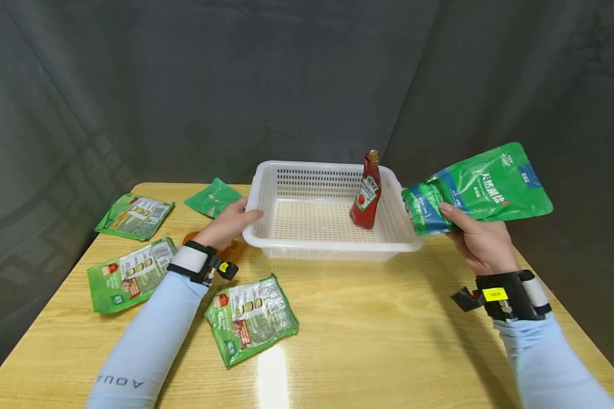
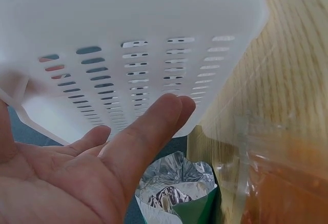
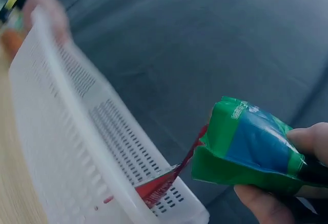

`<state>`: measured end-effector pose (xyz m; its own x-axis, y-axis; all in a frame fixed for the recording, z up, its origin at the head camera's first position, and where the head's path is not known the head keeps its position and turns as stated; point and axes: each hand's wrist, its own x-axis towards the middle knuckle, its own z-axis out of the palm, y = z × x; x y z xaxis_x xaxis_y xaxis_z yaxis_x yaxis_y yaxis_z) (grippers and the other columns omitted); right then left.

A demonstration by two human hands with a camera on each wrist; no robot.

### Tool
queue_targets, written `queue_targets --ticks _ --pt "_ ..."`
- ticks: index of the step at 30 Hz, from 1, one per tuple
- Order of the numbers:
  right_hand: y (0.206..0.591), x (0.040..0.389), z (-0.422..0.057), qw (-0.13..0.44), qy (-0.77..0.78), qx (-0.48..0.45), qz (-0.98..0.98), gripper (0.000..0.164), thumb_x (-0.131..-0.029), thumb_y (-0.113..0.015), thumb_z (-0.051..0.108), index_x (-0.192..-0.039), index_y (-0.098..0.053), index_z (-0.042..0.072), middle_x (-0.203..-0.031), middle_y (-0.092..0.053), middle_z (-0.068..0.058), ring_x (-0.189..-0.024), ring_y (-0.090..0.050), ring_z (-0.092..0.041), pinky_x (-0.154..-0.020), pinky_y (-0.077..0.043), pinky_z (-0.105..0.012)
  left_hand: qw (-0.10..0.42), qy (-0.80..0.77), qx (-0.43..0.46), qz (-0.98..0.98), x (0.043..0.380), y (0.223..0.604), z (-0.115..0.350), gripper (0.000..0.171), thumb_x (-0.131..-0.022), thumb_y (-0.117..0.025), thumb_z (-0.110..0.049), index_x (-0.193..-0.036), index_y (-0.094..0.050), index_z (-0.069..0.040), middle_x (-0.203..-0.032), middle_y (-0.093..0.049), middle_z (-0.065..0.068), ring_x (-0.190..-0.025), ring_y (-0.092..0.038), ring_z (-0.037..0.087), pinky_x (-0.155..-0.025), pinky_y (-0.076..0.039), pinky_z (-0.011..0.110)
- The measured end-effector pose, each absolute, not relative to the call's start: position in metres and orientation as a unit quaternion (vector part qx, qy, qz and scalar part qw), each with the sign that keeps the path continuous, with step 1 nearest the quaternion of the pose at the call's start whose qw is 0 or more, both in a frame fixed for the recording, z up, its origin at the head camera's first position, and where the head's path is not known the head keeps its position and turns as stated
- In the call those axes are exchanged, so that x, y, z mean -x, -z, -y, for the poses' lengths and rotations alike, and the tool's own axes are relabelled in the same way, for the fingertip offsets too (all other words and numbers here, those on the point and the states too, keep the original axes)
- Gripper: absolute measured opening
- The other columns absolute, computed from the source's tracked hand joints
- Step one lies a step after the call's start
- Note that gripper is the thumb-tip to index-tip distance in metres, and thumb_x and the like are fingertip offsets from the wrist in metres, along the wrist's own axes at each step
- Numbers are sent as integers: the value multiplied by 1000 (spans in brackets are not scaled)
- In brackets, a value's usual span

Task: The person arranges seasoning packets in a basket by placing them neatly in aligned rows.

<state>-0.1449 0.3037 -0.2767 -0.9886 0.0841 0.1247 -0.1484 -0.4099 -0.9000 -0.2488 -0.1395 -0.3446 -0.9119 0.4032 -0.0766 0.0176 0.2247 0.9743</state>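
My left hand grips the left rim of a white perforated plastic basket, thumb over the rim. In the left wrist view its fingers lie along the basket's outer wall. A red Heinz ketchup pouch with a gold cap leans upright inside, at the right end. Beyond the basket's right side, my right hand pinches a green salt bag by its lower end, holding it raised above the table. The right wrist view shows the bag's end between thumb and fingers, overlapping the ketchup pouch.
Three green packets, one in front, one at left and one farther back, lie on the wooden table. A green foil pouch and an orange packet sit near my left hand. A dark curtain hangs behind.
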Motion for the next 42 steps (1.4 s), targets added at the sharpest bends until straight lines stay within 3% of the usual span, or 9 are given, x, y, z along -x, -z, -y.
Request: queue_targets --ticks 7,12,14,19,24,31,37,42 --pt "271 155 -272 144 -688 -9 711 61 -85 -78 6 -135 -45 17 -128 -51 -4 -110 -56 -16 -83 -54 -24 154 -604 -142 -769 250 345 140 61 -104 -48 -20 -156 -22 -3 -145 -43 27 -121 -53 44 -88 -52 51" --pt "268 163 -253 181 -566 -16 804 70 -83 -82 14 -140 -41 15 -135 -52 -4 -119 -51 -23 -101 -47 -40 152 -600 -142 -772 248 343 139 61 -104 -49 -21 -156 -22 -4 -145 -43 26 -120 -54 44 -87 -53 51" --pt "266 166 -247 195 -508 -44 838 69 -84 -81 16 -140 -43 10 -135 -55 -5 -119 -53 -24 -101 -46 -46 152 -598 -140 -775 247 342 138 61 -104 -49 -22 -156 -23 -5 -145 -44 26 -120 -55 43 -87 -52 51" --pt "263 178 -232 216 -414 -126 875 64 -81 -83 12 -134 -50 3 -129 -61 -11 -114 -60 -28 -96 -49 -49 154 -602 -142 -771 249 341 138 61 -104 -49 -22 -156 -23 -5 -145 -44 26 -120 -54 44 -90 -51 54" --pt "265 199 -216 172 -387 -148 894 58 -82 -81 9 -133 -53 4 -129 -62 -16 -113 -61 -34 -95 -48 -54 153 -603 -140 -770 250 344 139 61 -104 -49 -22 -157 -23 -5 -145 -44 26 -120 -54 44 -90 -51 53" --pt "273 223 -199 115 -361 -76 922 55 -85 -76 12 -133 -51 0 -128 -61 -22 -113 -61 -40 -95 -48 -56 157 -599 -129 -774 248 344 139 60 -104 -49 -21 -156 -24 -5 -143 -45 25 -119 -55 42 -89 -52 51" --pt "270 231 -182 75 -325 -49 941 45 -87 -72 14 -125 -59 -5 -120 -66 -23 -105 -65 -39 -91 -51 -53 157 -603 -135 -771 249 342 139 60 -104 -50 -20 -156 -24 -5 -143 -45 26 -119 -55 42 -89 -52 51" --pt "270 234 -166 37 -302 -53 951 49 -93 -66 14 -136 -51 -4 -129 -60 -25 -112 -62 -41 -95 -48 -56 157 -605 -136 -769 249 341 139 59 -104 -49 -20 -155 -25 -4 -143 -45 26 -119 -55 42 -89 -52 52"
